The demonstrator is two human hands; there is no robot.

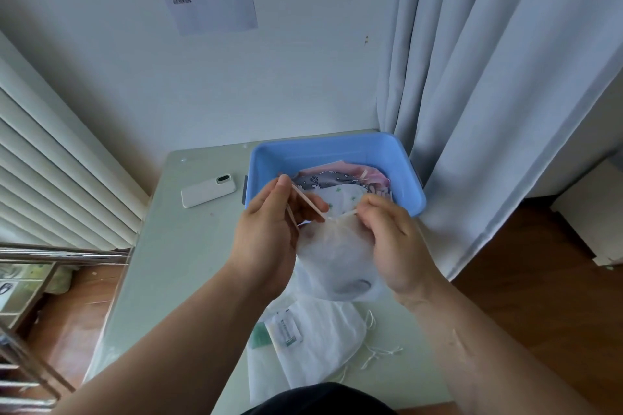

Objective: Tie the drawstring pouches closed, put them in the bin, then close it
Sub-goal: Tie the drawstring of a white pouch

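A white drawstring pouch [337, 259] hangs in the air between both hands, above the pale green table [188, 246] and just in front of the bin, its mouth gathered tight at the top. From that gathered mouth a pale cord [308, 201] runs out to each side. The left hand [269, 232] pinches one length of it between thumb and curled fingers; the right hand [391, 239] pinches the other length close to the pouch's neck. Behind them the blue plastic bin [323, 145] stands open on the table, holding a grey patterned pouch [320, 178], a pink one [371, 173] and a white one with green prints [340, 197]. More white pouches [320, 337] lie flat on the table near the person, their loose cords [381, 354] trailing to the right. A white phone [208, 190] lies left of the bin, and a grey curtain [488, 77] hangs to its right.
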